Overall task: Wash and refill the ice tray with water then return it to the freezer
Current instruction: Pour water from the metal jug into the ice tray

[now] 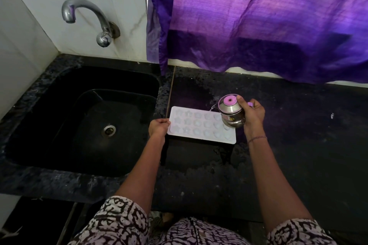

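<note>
**Water goes into the tray**

Patterned sleeves (123, 222) low in front, both arms reaching out over the dark surface (288, 155). The white ice tray (201, 127) lies flat on it, just right of the black sink (83, 121). Left hand (159, 128), grip closed on the tray's left edge. Right hand (253, 114), grip wrapped around a small steel kettle (232, 113), tilted over the tray's far right corner, a thin stream at its spout. Beyond the tray, purple curtain (258, 21); beyond the sink, the tap (87, 19).
</note>
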The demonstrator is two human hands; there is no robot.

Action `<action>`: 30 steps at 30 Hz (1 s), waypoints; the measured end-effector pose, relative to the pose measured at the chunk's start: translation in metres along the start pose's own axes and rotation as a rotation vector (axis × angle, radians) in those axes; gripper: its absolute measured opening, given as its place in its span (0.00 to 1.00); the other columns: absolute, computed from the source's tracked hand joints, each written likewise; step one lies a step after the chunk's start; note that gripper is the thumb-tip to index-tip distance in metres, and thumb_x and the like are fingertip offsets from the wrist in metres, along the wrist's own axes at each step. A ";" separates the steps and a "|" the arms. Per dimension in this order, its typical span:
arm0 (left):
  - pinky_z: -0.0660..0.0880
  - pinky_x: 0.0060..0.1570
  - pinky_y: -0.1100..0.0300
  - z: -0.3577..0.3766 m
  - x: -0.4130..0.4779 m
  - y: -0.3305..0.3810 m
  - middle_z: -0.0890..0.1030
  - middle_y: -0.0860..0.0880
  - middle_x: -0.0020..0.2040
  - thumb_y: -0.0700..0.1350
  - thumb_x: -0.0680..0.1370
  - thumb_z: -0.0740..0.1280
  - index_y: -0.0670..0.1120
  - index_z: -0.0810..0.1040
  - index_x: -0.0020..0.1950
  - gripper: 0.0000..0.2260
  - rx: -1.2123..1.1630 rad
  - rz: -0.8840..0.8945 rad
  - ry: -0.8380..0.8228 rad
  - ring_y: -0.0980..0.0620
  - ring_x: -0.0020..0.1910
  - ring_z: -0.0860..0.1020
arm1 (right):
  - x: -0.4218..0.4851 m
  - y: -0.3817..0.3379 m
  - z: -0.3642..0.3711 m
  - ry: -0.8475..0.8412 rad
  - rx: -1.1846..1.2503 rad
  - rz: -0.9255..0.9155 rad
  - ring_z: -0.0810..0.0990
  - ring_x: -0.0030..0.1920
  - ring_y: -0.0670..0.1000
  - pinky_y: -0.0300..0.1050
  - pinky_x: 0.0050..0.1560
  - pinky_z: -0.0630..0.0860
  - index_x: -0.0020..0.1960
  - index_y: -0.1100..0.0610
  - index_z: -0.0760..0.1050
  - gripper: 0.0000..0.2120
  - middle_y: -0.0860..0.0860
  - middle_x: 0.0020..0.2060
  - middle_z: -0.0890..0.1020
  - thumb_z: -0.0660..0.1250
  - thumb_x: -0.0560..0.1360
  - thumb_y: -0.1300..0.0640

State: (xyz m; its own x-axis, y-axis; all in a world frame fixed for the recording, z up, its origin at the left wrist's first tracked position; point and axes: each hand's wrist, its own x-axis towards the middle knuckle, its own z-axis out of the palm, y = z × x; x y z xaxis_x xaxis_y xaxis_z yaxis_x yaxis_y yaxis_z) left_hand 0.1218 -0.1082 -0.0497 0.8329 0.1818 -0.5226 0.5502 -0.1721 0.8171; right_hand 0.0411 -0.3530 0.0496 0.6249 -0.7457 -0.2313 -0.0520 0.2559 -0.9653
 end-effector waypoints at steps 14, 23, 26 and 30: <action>0.80 0.50 0.50 0.001 0.001 -0.003 0.82 0.40 0.52 0.35 0.74 0.68 0.40 0.81 0.51 0.07 -0.033 -0.035 -0.007 0.43 0.48 0.81 | -0.005 -0.008 -0.006 0.021 0.165 0.019 0.76 0.31 0.43 0.35 0.31 0.75 0.30 0.53 0.62 0.21 0.44 0.25 0.76 0.73 0.70 0.63; 0.80 0.51 0.48 0.001 0.001 0.001 0.83 0.42 0.52 0.36 0.75 0.68 0.41 0.81 0.55 0.10 0.000 -0.056 -0.041 0.43 0.48 0.82 | -0.005 -0.018 -0.016 0.031 0.209 0.026 0.77 0.29 0.41 0.34 0.31 0.75 0.30 0.53 0.62 0.21 0.43 0.23 0.77 0.73 0.70 0.63; 0.80 0.51 0.49 0.001 0.000 0.002 0.82 0.41 0.53 0.36 0.75 0.67 0.40 0.81 0.56 0.10 -0.017 -0.061 -0.045 0.42 0.49 0.82 | -0.004 -0.018 -0.018 0.032 0.163 0.024 0.76 0.27 0.39 0.33 0.29 0.74 0.30 0.53 0.61 0.21 0.42 0.21 0.76 0.73 0.70 0.63; 0.79 0.49 0.51 0.000 -0.002 0.004 0.81 0.39 0.55 0.34 0.76 0.66 0.37 0.79 0.58 0.11 -0.075 -0.086 -0.066 0.41 0.52 0.81 | -0.003 -0.016 -0.021 0.029 0.115 0.016 0.75 0.24 0.37 0.32 0.27 0.73 0.31 0.53 0.61 0.21 0.42 0.20 0.75 0.73 0.70 0.64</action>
State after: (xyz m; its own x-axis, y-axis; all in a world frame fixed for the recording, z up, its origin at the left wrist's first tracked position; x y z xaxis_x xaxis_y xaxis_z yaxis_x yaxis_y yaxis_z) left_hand 0.1221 -0.1098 -0.0453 0.7863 0.1287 -0.6044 0.6160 -0.0858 0.7831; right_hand 0.0238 -0.3675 0.0635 0.6020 -0.7578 -0.2516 0.0289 0.3355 -0.9416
